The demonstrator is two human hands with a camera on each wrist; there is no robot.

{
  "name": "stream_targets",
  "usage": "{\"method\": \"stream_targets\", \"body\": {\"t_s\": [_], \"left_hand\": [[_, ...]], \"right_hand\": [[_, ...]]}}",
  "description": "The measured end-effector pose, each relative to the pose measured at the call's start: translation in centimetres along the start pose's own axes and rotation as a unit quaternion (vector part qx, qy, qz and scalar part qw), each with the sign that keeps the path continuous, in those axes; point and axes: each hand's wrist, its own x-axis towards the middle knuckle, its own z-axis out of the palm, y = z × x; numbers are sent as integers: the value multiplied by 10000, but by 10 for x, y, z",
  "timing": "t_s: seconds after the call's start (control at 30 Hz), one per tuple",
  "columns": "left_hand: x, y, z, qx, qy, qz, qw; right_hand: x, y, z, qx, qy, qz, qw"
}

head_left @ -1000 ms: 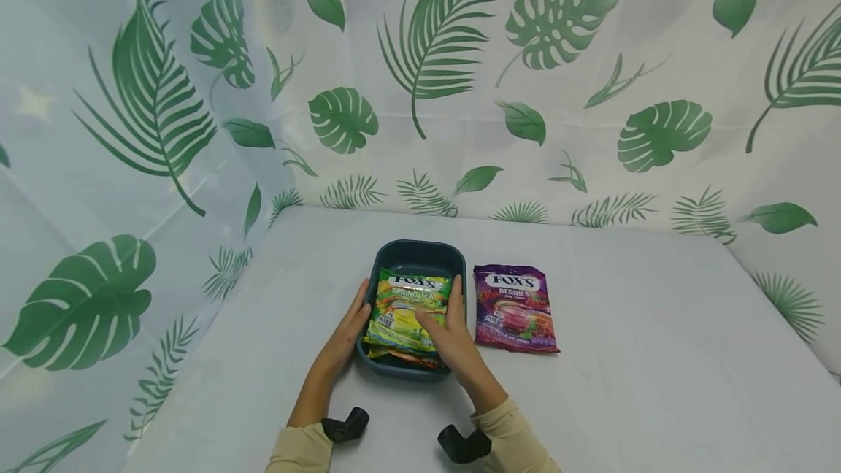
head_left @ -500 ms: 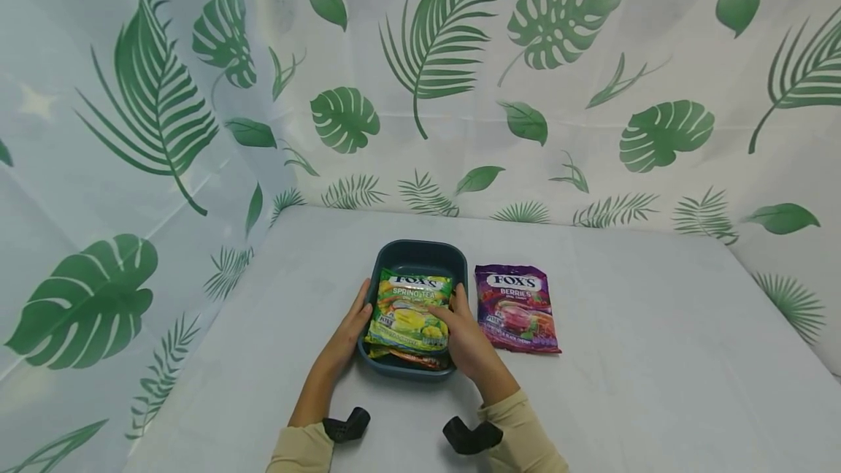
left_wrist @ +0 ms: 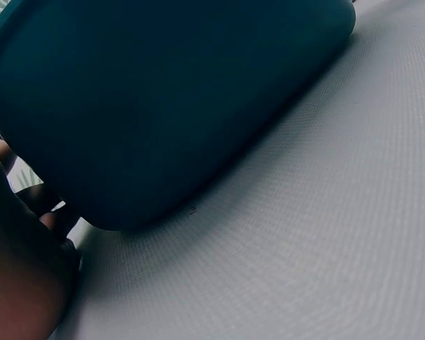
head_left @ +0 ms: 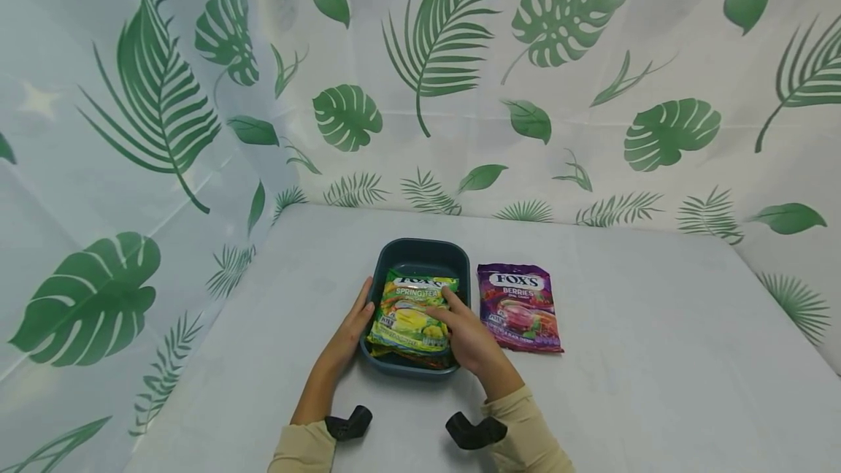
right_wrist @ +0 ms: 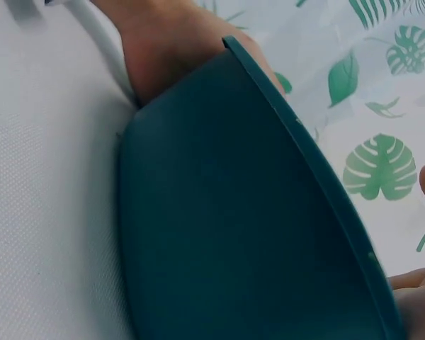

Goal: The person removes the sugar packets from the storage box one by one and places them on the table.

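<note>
Fingers of our right hand (head_left: 474, 341) spread over the green packet (head_left: 404, 323) inside the bin (head_left: 427, 250); our left hand (head_left: 347, 331) lies straight-fingered along its left wall. Filling seems partly done: the purple packet (head_left: 515, 305) lies right of the bin.

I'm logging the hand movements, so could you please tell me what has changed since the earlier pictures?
The right hand shifted its index finger inward from the tray's right edge, over the green bag's upper right part; its thumb drew slightly right. Whether it pinches the bag is unclear. The left hand stayed at the tray's left side; the tray and the purple bag stayed put.
</note>
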Motion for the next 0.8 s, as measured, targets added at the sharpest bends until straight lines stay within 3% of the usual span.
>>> {"method": "stream_targets", "body": {"t_s": [0.53, 0.8], "left_hand": [[-1, 3, 1, 89, 6, -34, 10000], [0, 2, 1, 65, 40, -20, 10000]], "right_hand": [[-2, 1, 3, -949, 116, -58, 9954], [-1, 3, 1, -926, 79, -134, 9956]]}}
